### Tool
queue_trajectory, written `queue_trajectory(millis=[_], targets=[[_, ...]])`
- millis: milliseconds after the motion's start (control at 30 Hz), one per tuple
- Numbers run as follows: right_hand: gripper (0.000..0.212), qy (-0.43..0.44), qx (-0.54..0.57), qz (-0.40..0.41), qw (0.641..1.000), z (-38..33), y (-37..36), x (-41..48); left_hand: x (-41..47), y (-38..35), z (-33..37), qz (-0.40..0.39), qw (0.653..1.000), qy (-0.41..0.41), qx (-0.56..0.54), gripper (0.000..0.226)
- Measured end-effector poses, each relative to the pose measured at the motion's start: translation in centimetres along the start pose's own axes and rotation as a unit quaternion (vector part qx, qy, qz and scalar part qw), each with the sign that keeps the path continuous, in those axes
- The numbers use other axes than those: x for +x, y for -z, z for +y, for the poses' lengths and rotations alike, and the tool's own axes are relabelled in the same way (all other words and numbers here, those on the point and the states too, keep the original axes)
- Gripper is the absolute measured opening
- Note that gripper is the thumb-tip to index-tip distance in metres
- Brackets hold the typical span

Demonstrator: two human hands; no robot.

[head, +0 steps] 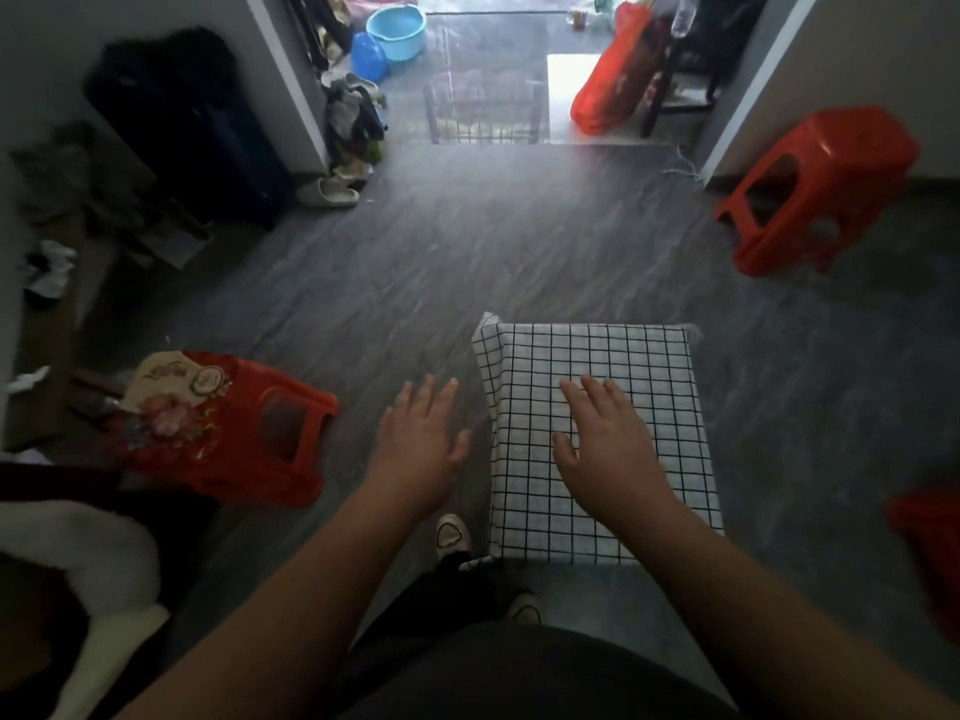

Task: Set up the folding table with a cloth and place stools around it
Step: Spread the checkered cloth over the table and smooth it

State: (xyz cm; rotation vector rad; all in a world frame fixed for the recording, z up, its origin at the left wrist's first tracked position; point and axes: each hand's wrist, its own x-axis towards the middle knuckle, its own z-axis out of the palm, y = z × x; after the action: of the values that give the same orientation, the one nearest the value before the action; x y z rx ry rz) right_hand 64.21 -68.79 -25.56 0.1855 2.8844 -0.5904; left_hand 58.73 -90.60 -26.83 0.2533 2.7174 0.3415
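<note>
A small table covered by a white cloth with a black grid (649,387) stands on the grey floor in front of me. My right hand (605,449) hovers over or rests on the cloth with its fingers spread and straight. My left hand (418,444) is open above the floor just left of the table, holding nothing. A red plastic stool (810,189) stands at the far right by the wall. Another red stool (260,433) with a flowered top stands at my left. A red shape (930,553) shows at the right edge; I cannot tell what it is.
A dark suitcase (187,137) and clutter line the left wall. Shoes (330,192) and clothes lie by the doorway. Blue basins (397,31) and a red bag (615,80) sit beyond it. My feet (454,535) are beside the table's near left corner.
</note>
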Motion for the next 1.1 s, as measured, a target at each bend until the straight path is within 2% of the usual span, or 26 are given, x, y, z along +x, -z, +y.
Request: queue_trajectory(millis=[267, 433, 600, 800, 967, 1100], targets=[[0.065, 0.016, 0.003, 0.011, 1.000, -3.8, 1.5, -0.5, -1.2, 4.7, -1.6, 0.057, 0.998, -0.030, 0.021, 0.069], [0.066, 0.039, -0.025, 0.032, 0.998, -9.0, 1.1, 3.6, 2.1, 6.9, -6.5, 0.042, 0.999, -0.026, 0.010, 0.070], [0.065, 0.043, -0.036, 0.038, 0.998, -16.8, -0.4, 10.6, 7.7, 10.9, -16.1, 0.046, 0.999, -0.015, 0.012, 0.070], [0.064, 0.002, 0.003, 0.054, 0.999, -26.6, -1.5, 20.9, 15.0, 18.5, -27.2, 0.013, 1.000, -0.005, 0.022, 0.071], [0.064, -0.037, 0.024, 0.062, 0.997, -31.5, -2.4, 27.0, 21.8, 23.2, -30.8, 0.004, 0.998, -0.036, 0.056, 0.073], [0.065, -0.069, 0.017, 0.068, 0.995, -31.3, -1.8, 30.3, 27.7, 25.5, -29.3, 0.001, 0.997, -0.067, 0.035, 0.071]])
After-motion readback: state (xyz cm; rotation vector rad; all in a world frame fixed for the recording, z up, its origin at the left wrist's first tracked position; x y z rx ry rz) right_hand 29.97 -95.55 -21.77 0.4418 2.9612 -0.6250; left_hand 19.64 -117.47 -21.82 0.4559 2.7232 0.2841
